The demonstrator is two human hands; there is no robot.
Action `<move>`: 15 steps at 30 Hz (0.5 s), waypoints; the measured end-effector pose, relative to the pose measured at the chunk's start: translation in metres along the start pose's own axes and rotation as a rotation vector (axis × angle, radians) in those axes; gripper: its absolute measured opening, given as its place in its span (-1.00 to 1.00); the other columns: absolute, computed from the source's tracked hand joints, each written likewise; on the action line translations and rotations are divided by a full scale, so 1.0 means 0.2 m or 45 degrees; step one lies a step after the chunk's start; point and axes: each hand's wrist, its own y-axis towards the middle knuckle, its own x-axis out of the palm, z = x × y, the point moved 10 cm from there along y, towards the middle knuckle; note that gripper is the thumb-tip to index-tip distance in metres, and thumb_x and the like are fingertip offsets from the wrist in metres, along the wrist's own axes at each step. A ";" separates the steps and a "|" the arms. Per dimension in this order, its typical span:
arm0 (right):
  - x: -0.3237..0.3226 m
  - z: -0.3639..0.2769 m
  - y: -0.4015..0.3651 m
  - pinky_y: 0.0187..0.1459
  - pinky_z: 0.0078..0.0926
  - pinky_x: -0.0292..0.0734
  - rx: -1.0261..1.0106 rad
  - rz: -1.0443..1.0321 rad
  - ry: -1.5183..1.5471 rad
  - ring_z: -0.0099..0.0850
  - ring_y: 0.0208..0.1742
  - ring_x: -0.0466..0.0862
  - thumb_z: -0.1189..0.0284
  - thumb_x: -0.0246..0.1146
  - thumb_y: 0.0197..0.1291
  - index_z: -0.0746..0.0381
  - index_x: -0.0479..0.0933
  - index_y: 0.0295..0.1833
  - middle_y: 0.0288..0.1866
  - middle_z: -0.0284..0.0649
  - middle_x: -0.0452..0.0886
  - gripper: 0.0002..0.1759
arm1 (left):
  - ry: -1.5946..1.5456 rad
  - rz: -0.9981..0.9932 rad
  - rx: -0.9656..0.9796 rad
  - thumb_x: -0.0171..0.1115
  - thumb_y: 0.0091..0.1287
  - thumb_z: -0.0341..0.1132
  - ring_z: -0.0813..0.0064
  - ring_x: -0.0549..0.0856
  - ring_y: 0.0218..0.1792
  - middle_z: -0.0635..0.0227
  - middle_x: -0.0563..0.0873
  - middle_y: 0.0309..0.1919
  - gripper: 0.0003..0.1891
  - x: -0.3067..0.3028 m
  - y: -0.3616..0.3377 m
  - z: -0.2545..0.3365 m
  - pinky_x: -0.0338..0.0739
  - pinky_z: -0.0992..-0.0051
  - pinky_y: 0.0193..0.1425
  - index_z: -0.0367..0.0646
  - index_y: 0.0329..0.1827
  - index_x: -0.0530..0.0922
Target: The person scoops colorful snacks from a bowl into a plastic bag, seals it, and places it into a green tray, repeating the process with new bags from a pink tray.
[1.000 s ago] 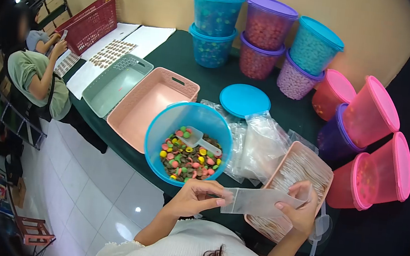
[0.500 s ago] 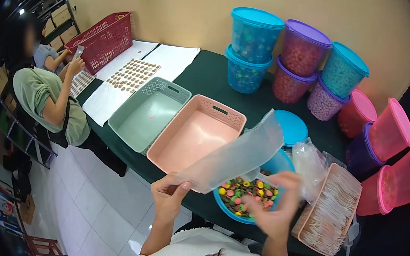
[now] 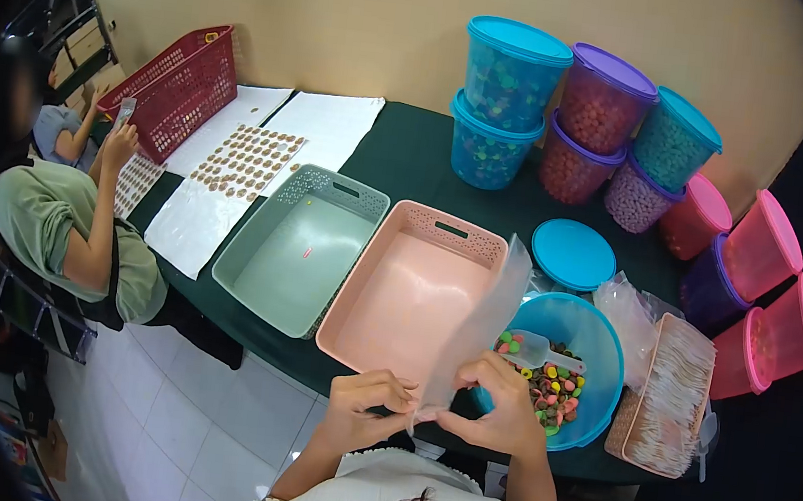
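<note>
A clear plastic bag (image 3: 484, 323) stands upright in front of me, its near end pinched between both hands. My left hand (image 3: 367, 410) grips one side of that end with thumb and fingers. On the other side, my right hand (image 3: 501, 405) pinches the same end with its fingertips. To the right is a blue tub (image 3: 605, 389) of colourful ring and ball cereal (image 3: 555, 394), with a translucent scoop (image 3: 547, 352) lying on top. A pink basket (image 3: 403, 280) sits just beyond the left hand, partly behind the bag.
A green basket (image 3: 299, 250) adjoins the pink one. At right are a basket of white packets (image 3: 665, 396), a spoon (image 3: 707, 434) and a blue lid (image 3: 573, 255). Lidded tubs (image 3: 508, 76) stand along the wall. Another person (image 3: 62, 225) works at far left near a maroon basket (image 3: 179, 90).
My right hand has moved left from over the cereal tub to the bag's near end. The bag has swung more upright, and the tub and scoop are now uncovered.
</note>
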 end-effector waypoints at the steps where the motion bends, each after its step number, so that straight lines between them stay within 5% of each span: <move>1: 0.01 0.00 -0.01 -0.47 -0.52 0.41 0.006 0.008 -0.002 -0.40 -0.48 0.50 0.43 0.40 -0.24 0.27 0.40 -0.38 -0.48 -0.26 0.44 -0.68 | -0.004 -0.009 -0.001 0.37 -0.16 -0.60 0.47 0.60 -0.56 0.27 0.60 -0.62 -0.84 -0.01 0.00 0.01 0.58 0.41 -0.15 -0.30 -0.65 0.51; 3: -0.04 -0.01 -0.04 -0.43 -0.57 0.47 0.016 0.247 -0.068 -0.40 -0.45 0.55 0.51 0.34 -0.25 0.27 0.45 -0.30 -0.43 -0.25 0.52 -0.69 | 0.038 -0.138 -0.104 0.39 -0.13 -0.57 0.46 0.59 -0.58 0.28 0.60 -0.63 -0.83 0.03 0.01 -0.01 0.57 0.43 -0.18 -0.30 -0.64 0.50; 10: -0.08 0.08 -0.19 -0.43 -0.60 0.50 0.141 0.382 -0.227 -0.48 -0.49 0.59 0.60 0.29 -0.23 0.30 0.47 -0.19 -0.36 -0.21 0.59 -0.65 | -0.152 -0.297 -0.085 0.42 -0.12 -0.49 0.43 0.60 -0.47 0.29 0.61 -0.56 -0.82 0.12 0.02 -0.01 0.47 0.52 -0.32 -0.24 -0.60 0.52; 12: -0.17 0.19 -0.28 -0.42 -0.60 0.51 0.278 0.550 0.059 -0.56 -0.46 0.58 0.65 0.25 -0.18 0.30 0.47 -0.20 -0.36 -0.21 0.60 -0.69 | -0.040 0.004 0.172 0.44 -0.15 -0.47 0.39 0.59 -0.35 0.24 0.61 -0.43 -0.81 -0.04 0.05 0.04 0.45 0.50 -0.27 -0.21 -0.56 0.52; 13: -0.18 0.23 -0.32 -0.42 -0.59 0.53 0.302 0.625 0.201 -0.56 -0.43 0.59 0.68 0.25 -0.13 0.32 0.44 -0.18 -0.36 -0.19 0.61 -0.69 | -0.035 0.124 0.157 0.41 -0.12 -0.45 0.34 0.58 -0.25 0.18 0.57 -0.25 -0.79 -0.10 0.04 0.01 0.44 0.45 -0.16 -0.24 -0.44 0.54; 15: -0.20 0.22 -0.33 -0.42 -0.57 0.55 0.359 0.627 0.432 -0.52 -0.43 0.60 0.68 0.26 -0.13 0.33 0.42 -0.17 -0.36 -0.15 0.61 -0.68 | 0.007 0.272 0.104 0.37 -0.07 -0.46 0.34 0.57 -0.22 0.17 0.54 -0.18 -0.77 -0.16 0.09 -0.04 0.44 0.44 -0.12 -0.25 -0.33 0.54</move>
